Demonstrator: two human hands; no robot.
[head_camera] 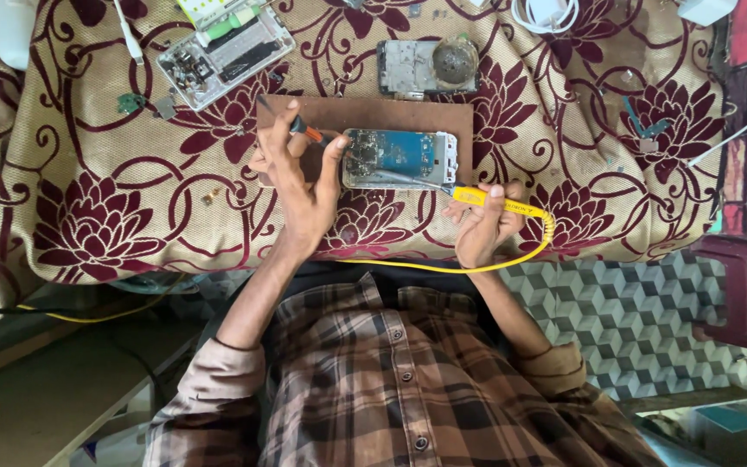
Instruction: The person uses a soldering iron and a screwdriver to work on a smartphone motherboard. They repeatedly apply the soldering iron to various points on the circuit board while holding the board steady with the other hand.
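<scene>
An opened phone [399, 157] with its blue circuit board showing lies on a brown board [365, 114]. My left hand [297, 186] steadies the phone's left end with the thumb, and its fingers hold a small tool with an orange grip [304, 127]. My right hand [482, 227] grips a yellow-handled soldering iron [490, 198]. The iron's metal tip reaches left along the phone's near edge, and its yellow cord [477, 266] loops back under my right hand toward my body.
A floral maroon and beige cloth [114, 199] covers the table. Farther back lie a dismantled phone frame [225, 54], another phone body with a round part [430, 67], white cables [546, 13], and small loose parts [131, 104]. A dark red stool [741, 294] stands at right.
</scene>
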